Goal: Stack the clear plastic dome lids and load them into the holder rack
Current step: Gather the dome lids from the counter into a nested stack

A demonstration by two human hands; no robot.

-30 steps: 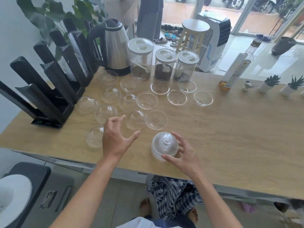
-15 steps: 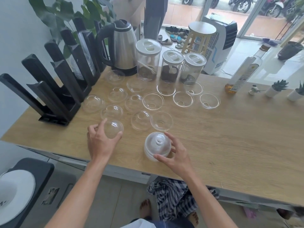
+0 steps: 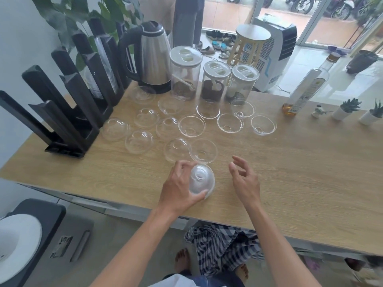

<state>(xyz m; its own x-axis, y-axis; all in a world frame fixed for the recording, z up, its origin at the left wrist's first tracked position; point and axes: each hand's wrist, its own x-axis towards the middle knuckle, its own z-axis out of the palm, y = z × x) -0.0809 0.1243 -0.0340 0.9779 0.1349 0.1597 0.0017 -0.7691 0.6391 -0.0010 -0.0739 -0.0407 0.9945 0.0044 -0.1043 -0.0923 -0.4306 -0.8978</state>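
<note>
Two hands are seen over the counter's (image 3: 290, 183) near edge. A stack (image 3: 202, 181) of dome lids is gripped by the left hand (image 3: 178, 191), thumb under the rim and fingers curled over the far side, close to the near edge. The right hand (image 3: 245, 181) is held just beside it, fingers spread and loose, nothing in it, not touching the stack. Loose lids (image 3: 191, 126) are scattered across the middle of the counter toward the far edge, some dome up, some rim up. The rack (image 3: 68, 112) is stood at the left edge, with some lids already seen in its far slot. A kettle (image 3: 153, 59) and jars (image 3: 185, 73) are lined along the far edge.
</note>
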